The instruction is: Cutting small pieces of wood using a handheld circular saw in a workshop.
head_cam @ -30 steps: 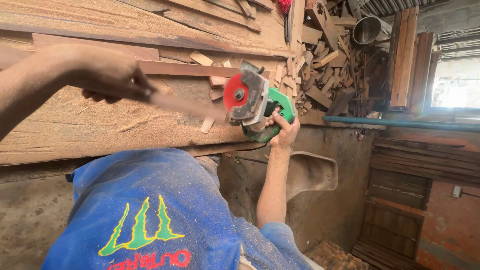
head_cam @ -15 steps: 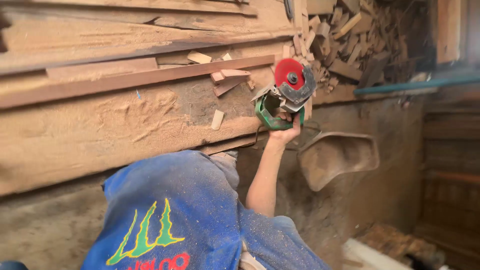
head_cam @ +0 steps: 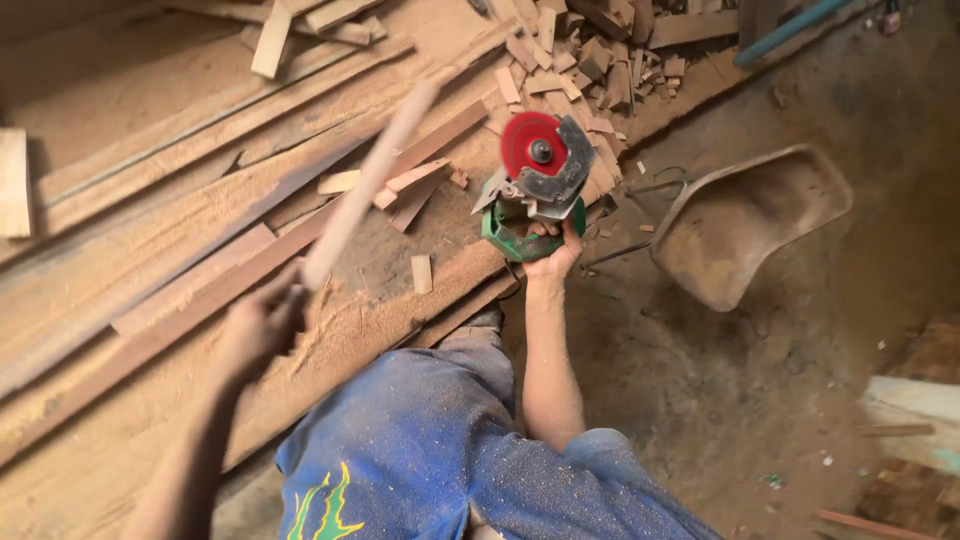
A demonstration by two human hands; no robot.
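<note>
while i look down from the head camera, my left hand is clamped on the low end of a wooden stick, its long axis slanting up and to the right above the sawdust-covered surface. just right of its tip, my right hand, arm outstretched, grips a green angle grinder, red disc facing up.

Premises: rough woodworking shop. Evidence: sawdust-coated counter carrying long planks, heap of offcut blocks, hand-held circular saw with red blade, bare dirt floor.
</note>
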